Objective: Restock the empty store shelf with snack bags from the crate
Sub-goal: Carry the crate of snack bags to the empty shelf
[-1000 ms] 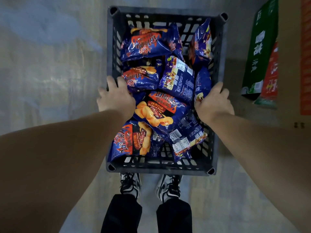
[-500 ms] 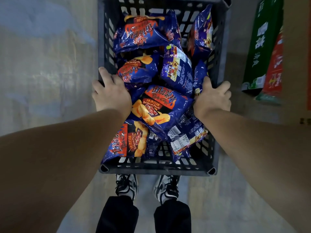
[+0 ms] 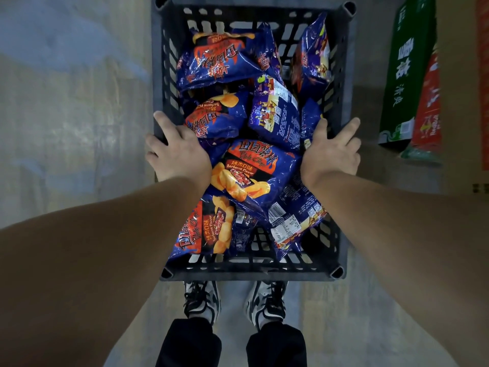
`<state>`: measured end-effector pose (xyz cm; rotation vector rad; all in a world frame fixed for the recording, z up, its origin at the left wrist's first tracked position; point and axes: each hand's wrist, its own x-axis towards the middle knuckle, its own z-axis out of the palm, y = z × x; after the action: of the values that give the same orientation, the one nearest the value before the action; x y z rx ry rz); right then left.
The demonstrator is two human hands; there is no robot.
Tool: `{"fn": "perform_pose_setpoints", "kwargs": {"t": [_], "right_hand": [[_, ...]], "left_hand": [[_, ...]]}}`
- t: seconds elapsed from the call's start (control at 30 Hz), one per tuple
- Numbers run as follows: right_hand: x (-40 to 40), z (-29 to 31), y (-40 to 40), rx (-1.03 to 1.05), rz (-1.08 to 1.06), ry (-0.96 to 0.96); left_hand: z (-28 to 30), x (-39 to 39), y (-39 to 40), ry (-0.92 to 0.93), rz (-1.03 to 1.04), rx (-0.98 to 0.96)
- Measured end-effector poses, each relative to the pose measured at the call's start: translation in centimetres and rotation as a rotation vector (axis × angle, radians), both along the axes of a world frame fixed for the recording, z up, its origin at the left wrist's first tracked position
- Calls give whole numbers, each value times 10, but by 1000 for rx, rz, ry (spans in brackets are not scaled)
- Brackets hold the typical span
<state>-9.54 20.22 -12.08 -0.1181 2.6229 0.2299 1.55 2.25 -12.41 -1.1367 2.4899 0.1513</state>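
Note:
A dark plastic crate (image 3: 251, 274) sits below me, just beyond my shoes, with several blue barbecue chip bags (image 3: 246, 168) piled loosely inside. My left hand (image 3: 177, 152) grips the crate's left rim, fingers curled over the outer side. On the opposite rim my right hand (image 3: 332, 152) grips the same way, its thumb inside against a bag. Neither hand holds a bag. The store shelf is out of view.
Green and red cardboard cartons (image 3: 407, 80) lie on the floor to the right of the crate, beside a brown box (image 3: 460, 102). My shoes (image 3: 232, 303) stand right at the crate's near edge. Bare grey floor (image 3: 74, 115) spreads to the left.
Both hands have closed further round the side rims. The crate now looks larger and sits higher in the view, its far edge cut off at the top.

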Motion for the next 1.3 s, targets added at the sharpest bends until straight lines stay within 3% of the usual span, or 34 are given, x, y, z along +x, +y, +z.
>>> {"fn": "perform_pose_setpoints", "kwargs": {"t": [0.4, 1.0, 1.3], "right_hand": [[-4, 36, 0, -10, -30, 4], [10, 283, 31, -144, -116, -80], [-13, 372, 45, -148, -142, -41]], "left_hand": [[39, -5, -9, 5, 11, 73], [287, 10, 12, 30, 29, 56], [380, -9, 24, 100, 44, 85]]}}
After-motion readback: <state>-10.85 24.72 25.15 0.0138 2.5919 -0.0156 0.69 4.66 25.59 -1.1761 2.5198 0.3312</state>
